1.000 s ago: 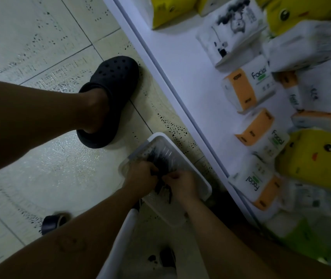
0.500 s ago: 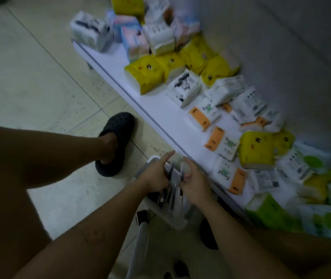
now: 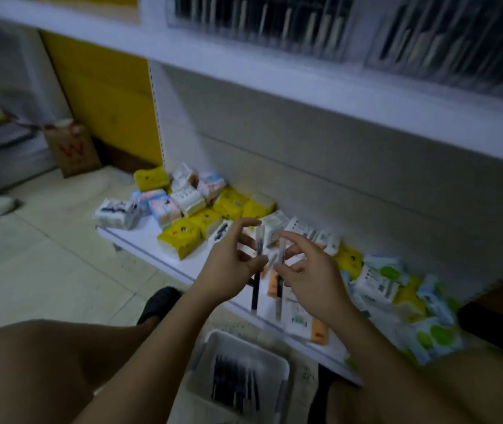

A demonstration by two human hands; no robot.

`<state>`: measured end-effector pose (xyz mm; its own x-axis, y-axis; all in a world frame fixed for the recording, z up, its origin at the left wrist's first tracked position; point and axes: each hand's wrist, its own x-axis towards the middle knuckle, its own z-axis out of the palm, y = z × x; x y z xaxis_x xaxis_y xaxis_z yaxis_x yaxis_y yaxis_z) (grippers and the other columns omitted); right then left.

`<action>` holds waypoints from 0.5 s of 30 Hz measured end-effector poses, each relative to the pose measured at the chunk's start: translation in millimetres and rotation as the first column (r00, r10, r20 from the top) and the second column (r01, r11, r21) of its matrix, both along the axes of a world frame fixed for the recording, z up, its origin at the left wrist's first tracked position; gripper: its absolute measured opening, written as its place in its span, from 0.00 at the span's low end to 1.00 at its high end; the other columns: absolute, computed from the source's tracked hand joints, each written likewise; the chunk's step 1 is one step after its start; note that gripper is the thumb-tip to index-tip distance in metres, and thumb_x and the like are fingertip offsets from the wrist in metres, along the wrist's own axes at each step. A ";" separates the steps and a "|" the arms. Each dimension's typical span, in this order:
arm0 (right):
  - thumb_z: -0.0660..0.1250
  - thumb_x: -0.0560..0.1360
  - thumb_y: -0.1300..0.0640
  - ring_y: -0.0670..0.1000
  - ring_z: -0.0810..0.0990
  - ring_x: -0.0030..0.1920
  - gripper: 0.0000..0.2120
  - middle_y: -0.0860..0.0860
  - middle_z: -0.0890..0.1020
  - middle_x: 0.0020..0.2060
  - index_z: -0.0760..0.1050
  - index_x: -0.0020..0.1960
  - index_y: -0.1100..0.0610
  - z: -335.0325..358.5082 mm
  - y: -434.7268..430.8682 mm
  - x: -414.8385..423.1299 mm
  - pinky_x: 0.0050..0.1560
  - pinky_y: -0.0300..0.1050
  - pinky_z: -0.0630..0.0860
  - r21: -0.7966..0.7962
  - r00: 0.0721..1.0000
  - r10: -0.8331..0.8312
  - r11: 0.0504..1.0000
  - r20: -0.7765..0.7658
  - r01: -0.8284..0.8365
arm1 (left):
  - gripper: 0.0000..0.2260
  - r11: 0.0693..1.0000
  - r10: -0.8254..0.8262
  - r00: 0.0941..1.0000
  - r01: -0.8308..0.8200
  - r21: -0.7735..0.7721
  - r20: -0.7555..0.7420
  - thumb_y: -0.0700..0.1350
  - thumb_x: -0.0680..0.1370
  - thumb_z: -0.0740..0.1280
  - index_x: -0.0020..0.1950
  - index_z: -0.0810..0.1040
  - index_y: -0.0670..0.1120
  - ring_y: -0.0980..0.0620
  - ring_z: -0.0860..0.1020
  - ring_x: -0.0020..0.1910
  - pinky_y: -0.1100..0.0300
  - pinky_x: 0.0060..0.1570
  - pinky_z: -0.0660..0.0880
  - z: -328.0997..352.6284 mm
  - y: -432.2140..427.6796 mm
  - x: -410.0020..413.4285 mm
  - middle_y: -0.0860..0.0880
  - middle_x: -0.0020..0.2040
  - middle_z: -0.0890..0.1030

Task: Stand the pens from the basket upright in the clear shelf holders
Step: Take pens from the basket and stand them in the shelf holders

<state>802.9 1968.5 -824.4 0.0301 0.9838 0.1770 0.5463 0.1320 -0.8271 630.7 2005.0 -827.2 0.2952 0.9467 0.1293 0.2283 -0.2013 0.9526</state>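
L hand point(image 3: 228, 267) pinches a pen point(image 3: 255, 286), R hand point(image 3: 314, 276) a second pen point(image 3: 279, 289), both above basket point(image 3: 213, 338). Carry step, I reckon; next: lift to clear holders point(image 3: 259, 22) up top, upright.

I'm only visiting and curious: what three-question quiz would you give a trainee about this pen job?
1. True or false: each hand holds a pen: the left hand the left pen, the right hand the right pen.
2. Where do the spare pens lie? A) in the white basket B) on the floor tiles C) in a paper bag
3. Fill in: the clear holders stand on the ___ shelf, above the tissue packs.
Key: 1 true; 2 A; 3 upper.
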 end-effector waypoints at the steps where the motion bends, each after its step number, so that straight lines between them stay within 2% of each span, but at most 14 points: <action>1: 0.72 0.75 0.56 0.45 0.81 0.38 0.26 0.37 0.76 0.45 0.69 0.64 0.33 18.7 -3.7 6.0 0.41 0.44 0.80 0.057 1.000 0.001 0.998 0.002 -0.001 | 0.23 0.998 -0.016 1.000 0.015 0.055 0.022 0.41 0.74 0.72 0.62 0.68 0.61 0.50 0.81 0.39 0.44 0.35 0.81 17.4 0.9 6.7 0.50 0.46 0.75; 3: 0.72 0.74 0.57 0.44 0.82 0.36 0.29 0.34 0.76 0.44 0.68 0.61 0.27 57.2 -12.2 17.5 0.39 0.37 0.79 0.163 1.000 0.004 0.987 -0.001 -0.004 | 0.24 0.987 -0.054 0.998 0.047 0.156 0.045 0.40 0.73 0.72 0.62 0.70 0.60 0.49 0.81 0.40 0.42 0.38 0.80 53.2 1.4 20.4 0.49 0.44 0.76; 5: 0.72 0.74 0.57 0.43 0.82 0.35 0.28 0.36 0.77 0.45 0.68 0.58 0.25 94.5 -22.0 28.0 0.37 0.31 0.75 0.255 1.000 0.000 0.967 0.023 -0.006 | 0.23 0.968 -0.105 0.993 0.088 0.236 0.059 0.39 0.73 0.72 0.60 0.70 0.60 0.47 0.80 0.40 0.42 0.38 0.80 89.4 1.0 34.6 0.47 0.44 0.77; 8: 0.71 0.74 0.55 0.42 0.81 0.36 0.26 0.36 0.78 0.45 0.69 0.58 0.26 145.1 -39.0 42.0 0.35 0.28 0.73 0.369 0.998 -0.025 0.929 0.055 0.003 | 0.19 0.925 -0.190 0.978 0.149 0.351 0.083 0.39 0.75 0.71 0.59 0.71 0.59 0.48 0.81 0.39 0.52 0.33 0.80 141.5 -3.7 52.6 0.50 0.46 0.78; 11: 0.71 0.75 0.56 0.42 0.82 0.38 0.24 0.36 0.77 0.47 0.71 0.63 0.32 190.0 -55.0 53.8 0.36 0.29 0.75 0.488 0.998 -0.041 0.873 0.052 0.010 | 0.18 0.867 -0.226 0.970 0.159 0.472 0.088 0.42 0.76 0.71 0.62 0.71 0.55 0.52 0.82 0.39 0.60 0.33 0.79 188.8 -10.8 67.6 0.51 0.46 0.80; 13: 0.72 0.74 0.57 0.43 0.83 0.38 0.24 0.38 0.78 0.46 0.72 0.63 0.35 220.9 -62.7 65.3 0.37 0.31 0.77 0.562 0.999 -0.041 0.827 0.015 0.025 | 0.18 0.818 -0.232 0.967 0.135 0.559 0.107 0.44 0.76 0.71 0.63 0.72 0.54 0.52 0.82 0.40 0.59 0.32 0.79 221.0 -16.0 79.8 0.51 0.44 0.81; 15: 0.72 0.73 0.57 0.46 0.84 0.40 0.24 0.43 0.79 0.44 0.73 0.63 0.37 251.0 -66.4 81.8 0.37 0.37 0.80 0.607 0.998 -0.034 0.793 -0.050 0.057 | 0.17 0.778 -0.266 0.956 0.137 0.613 0.125 0.44 0.76 0.71 0.63 0.73 0.54 0.51 0.83 0.41 0.57 0.31 0.80 253.2 -19.9 95.4 0.50 0.44 0.82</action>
